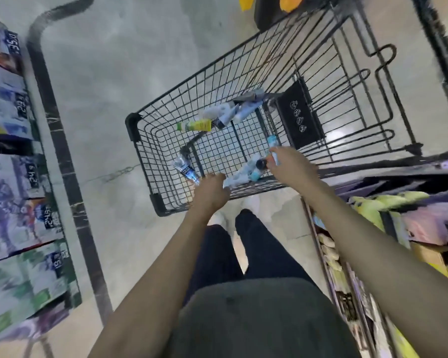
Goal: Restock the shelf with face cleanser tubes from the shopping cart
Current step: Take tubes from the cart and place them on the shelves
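A black wire shopping cart stands on the floor in front of me, with several face cleanser tubes lying in its basket. My left hand reaches over the near rim and grips a clear tube with a blue cap. My right hand is inside the basket and holds a white tube with a light blue cap. Under my hands lie more white and blue tubes. A yellow-green tube and white tubes lie farther back. The picture is blurred.
A shelf with boxed goods and price tags runs along the left. Another shelf with yellow and purple packs stands at my right. Grey floor lies between the left shelf and the cart. My legs and white shoes are just behind the cart.
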A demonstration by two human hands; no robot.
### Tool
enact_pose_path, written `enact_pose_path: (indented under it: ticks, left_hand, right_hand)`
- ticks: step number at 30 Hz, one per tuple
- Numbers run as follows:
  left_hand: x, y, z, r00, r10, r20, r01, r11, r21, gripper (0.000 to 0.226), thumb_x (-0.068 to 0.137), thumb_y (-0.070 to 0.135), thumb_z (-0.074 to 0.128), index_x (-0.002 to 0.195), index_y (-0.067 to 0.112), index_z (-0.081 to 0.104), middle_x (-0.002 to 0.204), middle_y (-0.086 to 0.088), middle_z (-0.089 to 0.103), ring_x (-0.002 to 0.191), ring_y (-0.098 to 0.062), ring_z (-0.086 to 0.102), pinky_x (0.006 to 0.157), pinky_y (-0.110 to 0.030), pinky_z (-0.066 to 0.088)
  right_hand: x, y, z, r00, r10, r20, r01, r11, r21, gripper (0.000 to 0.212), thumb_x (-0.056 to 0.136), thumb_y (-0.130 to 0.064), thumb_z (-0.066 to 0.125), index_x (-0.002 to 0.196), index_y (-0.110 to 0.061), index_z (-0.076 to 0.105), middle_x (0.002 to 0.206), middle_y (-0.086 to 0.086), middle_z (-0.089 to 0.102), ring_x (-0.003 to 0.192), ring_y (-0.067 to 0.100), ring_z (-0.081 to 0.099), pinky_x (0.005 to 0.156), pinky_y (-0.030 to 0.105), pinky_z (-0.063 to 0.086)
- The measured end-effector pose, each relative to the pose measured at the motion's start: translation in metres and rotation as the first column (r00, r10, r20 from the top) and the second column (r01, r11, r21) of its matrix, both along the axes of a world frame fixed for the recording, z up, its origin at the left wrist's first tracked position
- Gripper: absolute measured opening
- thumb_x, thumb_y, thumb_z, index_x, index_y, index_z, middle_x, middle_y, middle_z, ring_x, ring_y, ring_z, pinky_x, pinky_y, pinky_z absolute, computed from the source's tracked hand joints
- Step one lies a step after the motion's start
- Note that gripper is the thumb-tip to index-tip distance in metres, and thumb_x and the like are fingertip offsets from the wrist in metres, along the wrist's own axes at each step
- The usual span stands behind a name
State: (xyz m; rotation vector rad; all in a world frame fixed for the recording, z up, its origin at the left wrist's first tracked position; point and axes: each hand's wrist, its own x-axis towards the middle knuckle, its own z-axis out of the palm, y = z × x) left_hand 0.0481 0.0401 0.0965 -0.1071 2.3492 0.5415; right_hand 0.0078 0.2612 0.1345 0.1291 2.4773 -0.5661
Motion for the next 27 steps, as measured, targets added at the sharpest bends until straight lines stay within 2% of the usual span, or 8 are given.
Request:
enact_pose_path:
  ticks: [3,8,11,15,17,19,22,27]
  left_hand:
    - [-0.018,0.007,-0.041,0.994,-0.006,0.109,0.007,1.000,-0.006,0.042,0.088,0.017,0.057,0.130,0.016,0.058,0.128,-0.013,0.062,0.113,-0.035,0.061,0.094,-0.053,0.053]
    - [-0.042,0.021,-0.118,0.988,-0.059,0.140,0.060,0.998,-0.003,0.051,0.089,0.010,0.061,0.139,0.013,0.056,0.136,-0.014,0.058,0.123,-0.034,0.058,0.101,-0.046,0.050]
    - [-0.049,0.026,-0.167,0.977,-0.112,0.182,0.121,0.992,-0.038,0.050,0.088,0.007,0.062,0.137,0.013,0.055,0.132,-0.012,0.057,0.119,-0.032,0.058,0.098,-0.047,0.051]
    - [-0.048,0.031,-0.224,0.959,-0.205,0.194,0.222,0.973,-0.067,0.051,0.086,0.004,0.062,0.135,0.013,0.053,0.124,-0.012,0.058,0.114,-0.034,0.058,0.094,-0.050,0.055]
    - [-0.046,0.033,-0.247,0.948,-0.244,0.203,0.265,0.961,-0.080,0.052,0.086,0.005,0.062,0.136,0.014,0.052,0.127,-0.013,0.055,0.118,-0.035,0.054,0.098,-0.052,0.052]
    - [-0.044,0.034,-0.264,0.939,-0.283,0.194,0.306,0.947,-0.101,0.051,0.088,0.009,0.063,0.138,0.015,0.051,0.132,-0.013,0.052,0.122,-0.035,0.051,0.102,-0.053,0.049]
    - [-0.047,0.034,-0.281,0.912,-0.358,0.200,0.386,0.913,-0.129,0.055,0.091,0.018,0.064,0.143,0.019,0.045,0.135,-0.013,0.052,0.125,-0.036,0.050,0.105,-0.057,0.043]
    - [-0.057,0.030,-0.289,0.875,-0.442,0.199,0.463,0.884,-0.072,0.053,0.092,0.023,0.065,0.141,0.019,0.046,0.129,-0.010,0.055,0.120,-0.033,0.053,0.109,-0.057,0.041]
  right_hand:
    - [-0.027,0.007,-0.049,0.996,0.017,0.093,-0.017,1.000,-0.002,0.042,0.098,-0.026,0.062,0.139,-0.015,0.058,0.134,0.020,0.063,0.117,0.037,0.062,0.095,0.042,0.051]
    - [-0.051,0.007,-0.128,0.985,0.031,0.171,-0.038,0.999,0.034,0.027,0.090,-0.015,0.065,0.116,-0.018,0.059,0.113,0.017,0.067,0.102,0.038,0.066,0.077,0.040,0.052]
    - [-0.051,0.003,-0.179,0.980,0.104,0.170,-0.118,0.990,0.075,0.034,0.091,-0.018,0.069,0.122,-0.016,0.056,0.117,0.016,0.064,0.107,0.039,0.064,0.081,0.044,0.055]
    - [-0.050,0.009,-0.238,0.969,0.163,0.183,-0.184,0.977,0.104,0.045,0.087,-0.009,0.067,0.130,-0.015,0.053,0.126,0.015,0.058,0.115,0.042,0.058,0.085,0.049,0.056]
    - [-0.049,0.017,-0.264,0.958,0.174,0.226,-0.204,0.972,0.113,0.054,0.084,-0.006,0.066,0.135,-0.013,0.050,0.136,0.016,0.054,0.124,0.042,0.054,0.095,0.053,0.054]
    - [-0.049,0.022,-0.284,0.950,0.182,0.254,-0.215,0.971,0.108,0.059,0.082,-0.002,0.066,0.137,-0.012,0.048,0.140,0.018,0.051,0.129,0.043,0.050,0.102,0.054,0.050]
    - [-0.051,0.027,-0.303,0.960,0.177,0.218,-0.203,0.974,0.102,0.059,0.080,0.003,0.068,0.133,-0.013,0.048,0.131,0.019,0.051,0.118,0.044,0.055,0.093,0.052,0.053]
    - [-0.056,0.029,-0.318,0.967,0.216,0.133,-0.231,0.967,0.110,0.052,0.078,-0.010,0.079,0.123,-0.016,0.052,0.124,0.014,0.054,0.114,0.041,0.056,0.089,0.055,0.055]
